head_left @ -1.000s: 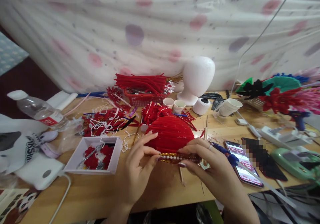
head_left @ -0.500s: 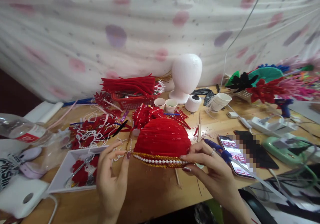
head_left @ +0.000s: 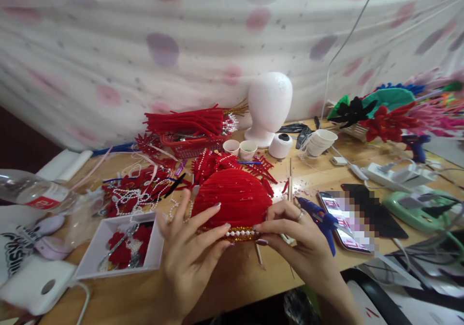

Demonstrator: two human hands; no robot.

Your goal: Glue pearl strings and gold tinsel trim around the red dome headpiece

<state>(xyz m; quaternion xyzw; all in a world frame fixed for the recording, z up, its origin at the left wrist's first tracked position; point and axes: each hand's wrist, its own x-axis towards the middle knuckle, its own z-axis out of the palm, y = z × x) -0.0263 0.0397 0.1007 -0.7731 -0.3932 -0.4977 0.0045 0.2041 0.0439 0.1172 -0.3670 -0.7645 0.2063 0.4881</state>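
Note:
A red, ribbed, dome-shaped piece [head_left: 232, 197] is in front of me, its lower edge trimmed with gold tinsel and a row of white pearls [head_left: 241, 233]. My right hand [head_left: 295, 235] pinches the right end of this trim between thumb and fingers. Across the left part of the trim lies my left hand [head_left: 195, 247], its index finger resting on the red surface and its thumb and middle finger at the pearls. The left end of the trim is hidden behind my left hand.
A white box [head_left: 87, 255] with red flowers stands at left, near a plastic bottle [head_left: 45, 194]. Behind are a foam head [head_left: 270, 102], a red basket [head_left: 192, 146] and paper cups [head_left: 248, 150]. At right lie a blue glue gun [head_left: 321, 216] and a phone [head_left: 344, 228].
My left hand has moved right, from beside the trim's left end onto the trim and red surface. My right hand has shifted slightly left, still pinching the trim. The view has shifted slightly.

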